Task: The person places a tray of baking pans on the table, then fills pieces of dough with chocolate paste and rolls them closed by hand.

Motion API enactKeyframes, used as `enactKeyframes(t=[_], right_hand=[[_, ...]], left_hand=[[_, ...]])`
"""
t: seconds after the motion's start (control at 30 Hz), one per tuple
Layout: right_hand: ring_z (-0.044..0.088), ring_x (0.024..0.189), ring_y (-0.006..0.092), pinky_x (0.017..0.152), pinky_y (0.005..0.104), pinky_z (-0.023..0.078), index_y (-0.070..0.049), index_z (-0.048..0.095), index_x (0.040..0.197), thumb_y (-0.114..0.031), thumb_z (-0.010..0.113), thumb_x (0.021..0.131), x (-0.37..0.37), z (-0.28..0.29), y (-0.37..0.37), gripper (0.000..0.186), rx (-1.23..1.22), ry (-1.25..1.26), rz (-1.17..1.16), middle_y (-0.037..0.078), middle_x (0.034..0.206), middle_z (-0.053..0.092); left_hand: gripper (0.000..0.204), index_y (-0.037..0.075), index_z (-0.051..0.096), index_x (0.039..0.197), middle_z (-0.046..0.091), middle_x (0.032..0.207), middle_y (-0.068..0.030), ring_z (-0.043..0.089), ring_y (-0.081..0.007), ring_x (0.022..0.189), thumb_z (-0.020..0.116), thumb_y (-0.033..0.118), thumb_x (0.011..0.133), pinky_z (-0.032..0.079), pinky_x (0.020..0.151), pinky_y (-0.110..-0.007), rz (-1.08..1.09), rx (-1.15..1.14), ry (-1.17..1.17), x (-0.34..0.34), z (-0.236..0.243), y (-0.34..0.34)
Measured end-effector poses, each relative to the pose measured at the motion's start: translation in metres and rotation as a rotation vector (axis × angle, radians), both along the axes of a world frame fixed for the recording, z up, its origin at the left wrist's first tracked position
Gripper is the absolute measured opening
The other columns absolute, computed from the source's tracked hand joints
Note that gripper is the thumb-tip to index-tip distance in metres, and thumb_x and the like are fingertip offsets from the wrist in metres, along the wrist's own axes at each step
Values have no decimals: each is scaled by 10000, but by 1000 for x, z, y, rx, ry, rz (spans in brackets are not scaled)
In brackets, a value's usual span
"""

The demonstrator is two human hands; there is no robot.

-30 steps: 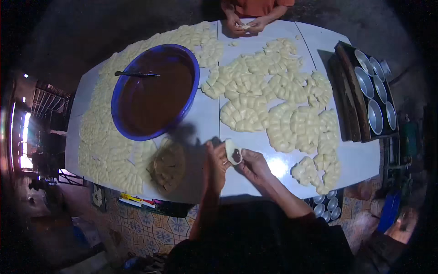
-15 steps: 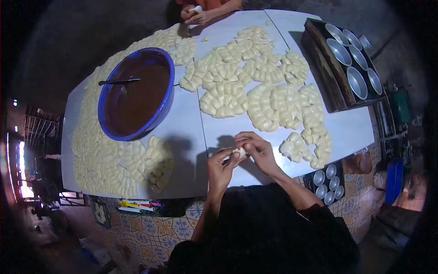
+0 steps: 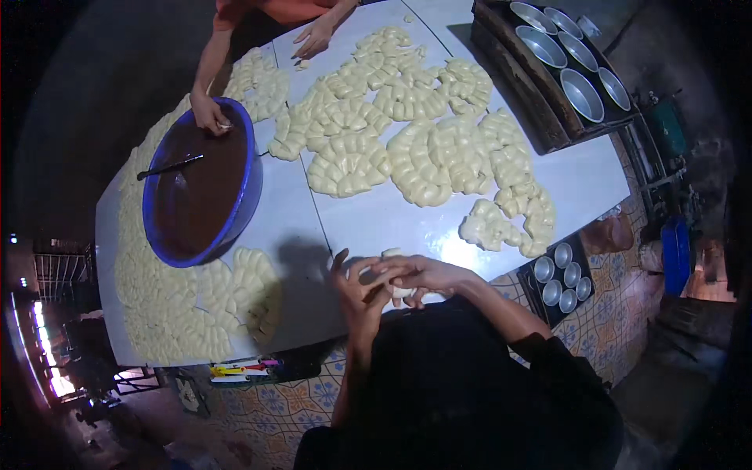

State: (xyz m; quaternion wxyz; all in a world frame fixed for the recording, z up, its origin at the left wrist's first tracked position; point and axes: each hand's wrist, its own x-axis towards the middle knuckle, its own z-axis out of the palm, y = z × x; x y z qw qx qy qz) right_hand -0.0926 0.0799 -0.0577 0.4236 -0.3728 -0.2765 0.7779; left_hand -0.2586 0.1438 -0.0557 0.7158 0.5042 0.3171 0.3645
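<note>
At the near edge of the white table [image 3: 368, 223], my left hand [image 3: 363, 296] and my right hand [image 3: 427, 276] come together around a small piece of pale dough [image 3: 404, 292]. Fingers of both hands overlap and partly cover the dough. My left index finger sticks up, away from it. Beyond my hands lie many joined dough pieces [image 3: 348, 164] in curved clusters. More dough pieces [image 3: 200, 309] spread across the table's left side, around a blue basin [image 3: 249, 160] of brown filling [image 3: 196, 207].
A co-worker's hand [image 3: 210, 113] reaches into the basin; their other hand [image 3: 316, 37] rests over the table. A dark-handled utensil [image 3: 170, 166] lies across the basin. Metal tins [image 3: 581, 95] stand in a dark tray at far right, with smaller tins [image 3: 552, 293] below the table edge.
My hands have drawn closer to the near edge, my right fingers now crossing over the left. The co-worker's hands have parted, one going into the basin. My view has shifted.
</note>
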Motion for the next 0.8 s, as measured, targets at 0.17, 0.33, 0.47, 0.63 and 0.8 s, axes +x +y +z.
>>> enactKeyframes(t=[0.17, 0.33, 0.47, 0.63, 0.8], right_hand=[[612, 767, 123, 686, 272, 503, -28, 640, 1100, -47, 612, 770, 3, -33, 38, 332, 139, -768, -394, 127, 962, 681], [650, 928, 291, 830, 344, 495, -32, 643, 1086, -53, 542, 789, 9, -78, 34, 315, 315, -955, -519, 159, 1067, 655], [622, 970, 304, 828, 329, 474, 1, 614, 1099, 47, 478, 771, 15, -58, 29, 358, 309, -1114, -219, 174, 1082, 636], [523, 1056, 337, 860, 417, 456, -37, 584, 1117, -21, 581, 747, 78, -17, -27, 371, 357, -1718, -307, 208, 1048, 582], [544, 790, 310, 712, 402, 451, -36, 552, 859, -111, 605, 733, 64, -5, -45, 155, 583, -1659, -158, 128, 824, 548]], left_hand=[[438, 131, 343, 1234, 504, 1072, -156, 567, -282, 966, 578, 117, 864, 472, 828, -399, 291, -499, 19, -5, -24, 5], [421, 69, 321, 1240, 462, 1152, -278, 519, -421, 1069, 506, 191, 882, 436, 924, -485, 203, -921, 3, 13, -47, 6], [406, 89, 334, 1222, 431, 1197, -293, 483, -431, 1117, 504, 227, 880, 420, 935, -516, 167, -1011, -138, 5, -76, 7], [315, 93, 409, 1161, 528, 1048, -155, 548, -269, 888, 530, 179, 883, 442, 821, -363, 410, -695, 131, -10, -52, 9], [249, 62, 503, 1106, 576, 1032, -124, 568, -242, 905, 511, 82, 859, 432, 837, -340, 449, -601, 162, -6, -46, 19]])
